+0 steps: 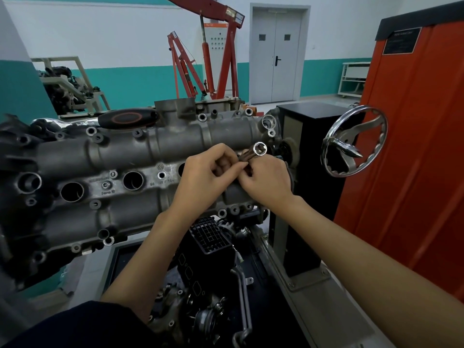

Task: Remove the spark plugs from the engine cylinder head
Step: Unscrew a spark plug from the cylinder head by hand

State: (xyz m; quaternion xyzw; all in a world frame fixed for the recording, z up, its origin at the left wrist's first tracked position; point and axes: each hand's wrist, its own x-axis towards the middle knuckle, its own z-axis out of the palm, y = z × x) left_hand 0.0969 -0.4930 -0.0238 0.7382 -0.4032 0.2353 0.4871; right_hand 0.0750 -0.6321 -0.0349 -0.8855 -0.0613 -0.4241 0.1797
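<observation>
left hand: fingers curled, pinching something small, hard to see | right hand: holds socket | head: under both hands

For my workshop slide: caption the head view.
Both hands grip a spark plug socket above the cylinder head.

A round VW logo stood cast on the cylinder head; the stamped numbers near it were too blurred to read.

Grey cylinder head lying lengthwise, round plug wells open, socket tilted above it
</observation>
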